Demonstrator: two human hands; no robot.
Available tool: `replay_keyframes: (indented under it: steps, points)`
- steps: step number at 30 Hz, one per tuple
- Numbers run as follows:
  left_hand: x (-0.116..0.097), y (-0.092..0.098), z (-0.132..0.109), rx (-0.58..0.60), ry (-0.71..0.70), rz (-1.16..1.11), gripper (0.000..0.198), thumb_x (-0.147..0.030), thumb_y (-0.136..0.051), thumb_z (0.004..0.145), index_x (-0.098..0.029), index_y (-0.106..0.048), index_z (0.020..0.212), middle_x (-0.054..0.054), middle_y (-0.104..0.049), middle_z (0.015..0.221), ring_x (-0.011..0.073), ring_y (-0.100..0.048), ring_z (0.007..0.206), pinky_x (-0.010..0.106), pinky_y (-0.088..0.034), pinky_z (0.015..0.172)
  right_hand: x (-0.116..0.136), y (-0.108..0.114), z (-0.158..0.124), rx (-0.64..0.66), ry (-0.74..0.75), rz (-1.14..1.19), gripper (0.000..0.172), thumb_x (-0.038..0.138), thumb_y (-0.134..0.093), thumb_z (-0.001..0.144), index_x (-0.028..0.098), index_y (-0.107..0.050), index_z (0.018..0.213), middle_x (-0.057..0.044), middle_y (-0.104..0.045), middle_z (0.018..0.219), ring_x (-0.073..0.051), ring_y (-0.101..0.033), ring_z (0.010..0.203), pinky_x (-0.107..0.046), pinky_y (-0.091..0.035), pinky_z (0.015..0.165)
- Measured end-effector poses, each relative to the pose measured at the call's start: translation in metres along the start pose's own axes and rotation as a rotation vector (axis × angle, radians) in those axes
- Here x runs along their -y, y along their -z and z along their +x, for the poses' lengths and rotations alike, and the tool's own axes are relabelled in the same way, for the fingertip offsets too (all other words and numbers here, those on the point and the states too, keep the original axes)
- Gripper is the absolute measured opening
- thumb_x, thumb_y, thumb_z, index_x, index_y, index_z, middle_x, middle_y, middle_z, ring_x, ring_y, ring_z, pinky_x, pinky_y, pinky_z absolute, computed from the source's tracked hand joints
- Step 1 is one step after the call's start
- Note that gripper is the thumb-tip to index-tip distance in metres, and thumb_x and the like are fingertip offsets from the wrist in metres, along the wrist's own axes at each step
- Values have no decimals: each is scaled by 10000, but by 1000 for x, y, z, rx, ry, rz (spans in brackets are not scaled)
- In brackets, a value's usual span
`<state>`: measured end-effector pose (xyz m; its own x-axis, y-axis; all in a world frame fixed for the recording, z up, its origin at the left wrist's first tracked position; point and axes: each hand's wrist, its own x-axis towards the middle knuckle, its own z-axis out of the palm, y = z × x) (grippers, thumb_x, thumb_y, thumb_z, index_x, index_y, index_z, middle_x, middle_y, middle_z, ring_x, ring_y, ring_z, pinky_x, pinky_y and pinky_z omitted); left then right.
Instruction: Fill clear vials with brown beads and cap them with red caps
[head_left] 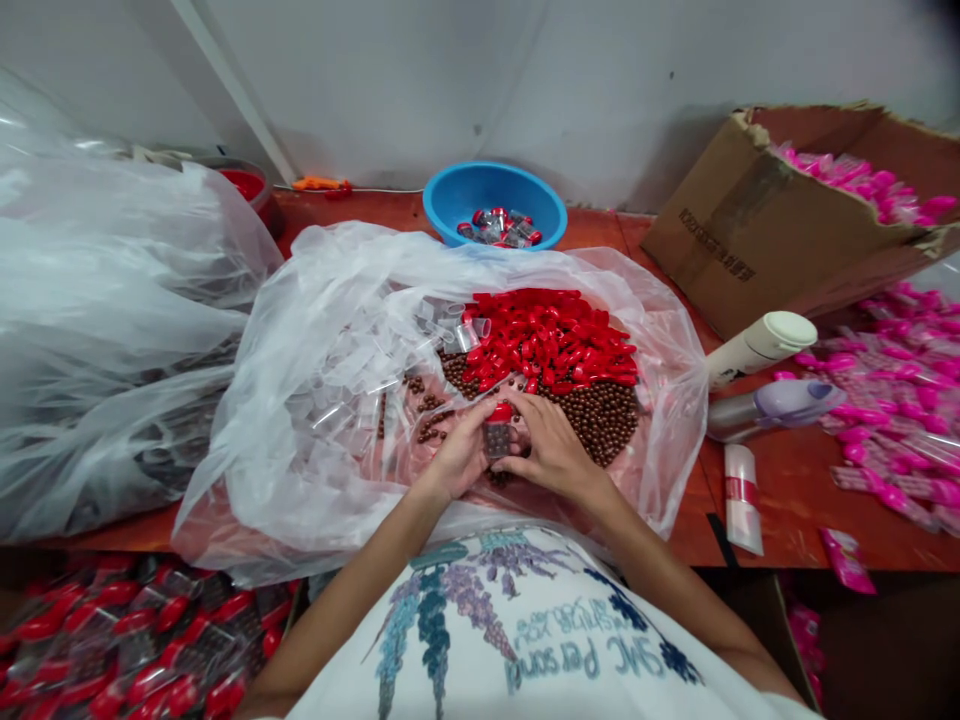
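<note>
My left hand (459,455) and my right hand (551,445) meet over an open clear plastic bag (300,400) on the table. Together they grip a small clear vial (496,437) filled with brown balls, topped with a red cap (501,411). Inside the bag lie a heap of red caps (555,335), a spread of small brown balls (607,415) and several empty clear vials (450,325). Both hands have their fingers closed around the vial.
A blue bowl (450,195) with filled vials stands behind the bag. A torn cardboard box (750,220) with pink items sits at right, beside two spray bottles (757,345) and pink packets (900,400). Another big plastic bag (97,300) lies at left. Red-capped vials (112,640) fill a container below.
</note>
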<state>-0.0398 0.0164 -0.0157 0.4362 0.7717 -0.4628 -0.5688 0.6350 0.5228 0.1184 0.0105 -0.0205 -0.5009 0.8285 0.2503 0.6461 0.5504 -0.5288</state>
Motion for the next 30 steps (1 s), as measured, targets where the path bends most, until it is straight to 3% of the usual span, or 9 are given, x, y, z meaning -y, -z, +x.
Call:
replay_keyframes:
  steps: [4, 10, 19, 23, 26, 30]
  points:
    - [5, 2, 3, -45, -24, 61, 309, -287, -536, 852, -151, -615, 1117, 58, -705, 809, 155, -648, 624, 235, -499, 558, -5, -10, -1, -26, 39, -18, 781, 431, -674, 726, 182, -316, 1374, -146, -465, 1335, -294, -414, 1231, -448, -339, 1018]
    - [8, 1, 4, -165, 49, 25, 250, -282, -501, 845, -132, -642, 987, 38, -679, 678, 126, -581, 473, 229, -469, 471, -6, -13, -3, -65, 111, -103, 663, 440, -624, 728, 132, -434, 1284, -165, -537, 1232, -297, -450, 1175, -439, -317, 1007]
    - [20, 9, -2, -170, 169, -110, 329, -306, -398, 823, -103, -648, 893, 90, -662, 640, 195, -627, 581, 294, -500, 553, -1, -21, -7, 1, 132, -107, 579, 476, -606, 716, 125, -534, 1171, -152, -610, 1099, -288, -522, 1035, -437, -316, 967]
    - [20, 11, -6, -180, 134, -145, 347, -316, -390, 835, -98, -645, 923, 97, -672, 669, 201, -631, 599, 302, -507, 574, 3, -21, -8, 39, 112, -47, 594, 423, -616, 739, 160, -484, 1254, -135, -579, 1209, -275, -499, 1109, -436, -294, 999]
    - [17, 16, -6, -170, 77, -149, 346, -319, -396, 856, -97, -638, 963, 94, -681, 701, 190, -639, 606, 299, -517, 594, 4, -19, -7, 38, 61, 15, 698, 364, -643, 732, 192, -379, 1354, -114, -485, 1351, -261, -434, 1216, -420, -287, 1026]
    - [15, 25, -10, -119, 79, -135, 375, -324, -378, 874, -75, -639, 976, 118, -690, 741, 201, -659, 660, 319, -527, 642, 5, -19, -5, 67, 43, 83, 734, 349, -655, 732, 189, -344, 1377, -103, -444, 1386, -240, -397, 1264, -390, -300, 1041]
